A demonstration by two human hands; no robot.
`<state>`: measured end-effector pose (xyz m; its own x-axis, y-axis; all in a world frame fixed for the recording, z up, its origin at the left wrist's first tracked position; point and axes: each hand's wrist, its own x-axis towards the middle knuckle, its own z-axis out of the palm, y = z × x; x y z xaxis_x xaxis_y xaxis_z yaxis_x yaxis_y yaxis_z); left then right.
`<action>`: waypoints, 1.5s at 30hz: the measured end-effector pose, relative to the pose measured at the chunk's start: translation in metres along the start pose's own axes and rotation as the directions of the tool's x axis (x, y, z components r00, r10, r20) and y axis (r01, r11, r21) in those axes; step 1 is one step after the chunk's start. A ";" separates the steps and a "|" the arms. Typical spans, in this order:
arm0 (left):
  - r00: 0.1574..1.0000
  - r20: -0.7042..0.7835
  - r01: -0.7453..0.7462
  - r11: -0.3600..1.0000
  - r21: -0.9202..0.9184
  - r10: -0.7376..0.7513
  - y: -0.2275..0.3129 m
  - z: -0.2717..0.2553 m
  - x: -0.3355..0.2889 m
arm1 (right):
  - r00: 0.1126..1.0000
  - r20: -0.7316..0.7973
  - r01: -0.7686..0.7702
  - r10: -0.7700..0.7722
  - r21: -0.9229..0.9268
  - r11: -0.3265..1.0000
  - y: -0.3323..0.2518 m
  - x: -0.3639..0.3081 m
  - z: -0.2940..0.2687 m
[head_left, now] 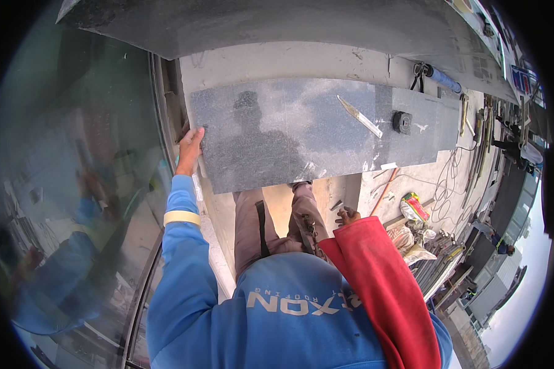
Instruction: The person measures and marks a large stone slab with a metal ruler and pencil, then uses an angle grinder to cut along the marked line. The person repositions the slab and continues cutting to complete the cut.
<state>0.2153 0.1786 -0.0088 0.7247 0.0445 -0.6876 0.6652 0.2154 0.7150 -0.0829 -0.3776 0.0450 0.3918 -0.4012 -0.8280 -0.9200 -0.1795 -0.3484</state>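
One grey sheet, two hands: the sheet lies broad face up, crosswise beyond my legs; what bears it underneath cannot be told. My left hand pinches the sheet's left edge, below its far left corner; part of this grip is hidden beneath the metal. My right hand is half curled, just off the near edge and right of the middle, apart from the sheet; whether it pinches anything I cannot tell. A slim pale tool rests on the sheet right of its centre, slanting from near the far edge toward the right, its pointed end farther from me. To the right of it, a compact black case, apparently a tape measure, sits between the far and near edges. Beyond the far edge, close to the far right corner, a blue caulking gun lies. As to progress, the sheet is laid out and held at one end only, while both small tools lie out of hand. Toward the near right corner the edge steps inward; whether this is a cut or an overlap is unclear. No fastening shows, so I judge the handling unfinished: the sheet is not released, nor its upper face cleared.
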 end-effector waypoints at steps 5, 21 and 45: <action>0.995 -0.018 -0.090 0.971 0.221 0.096 0.000 0.023 0.000 | 0.992 0.101 0.090 -0.077 -0.133 0.987 -0.039 0.006 0.030; 0.803 -0.029 -0.228 0.351 0.908 0.595 -0.023 0.070 -0.150 | 0.942 -0.154 0.284 -0.299 -0.115 0.952 -0.082 -0.041 -0.043; 0.479 0.859 -0.877 0.141 0.459 0.181 -0.140 0.831 -0.239 | 0.611 -0.124 -0.043 0.782 0.981 0.190 0.419 -0.092 -0.226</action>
<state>0.0986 -0.6732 0.1613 0.6222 -0.7775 -0.0911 -0.4595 -0.4569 0.7617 -0.5024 -0.6190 0.0745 -0.4784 -0.4971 -0.7239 -0.1999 0.8644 -0.4615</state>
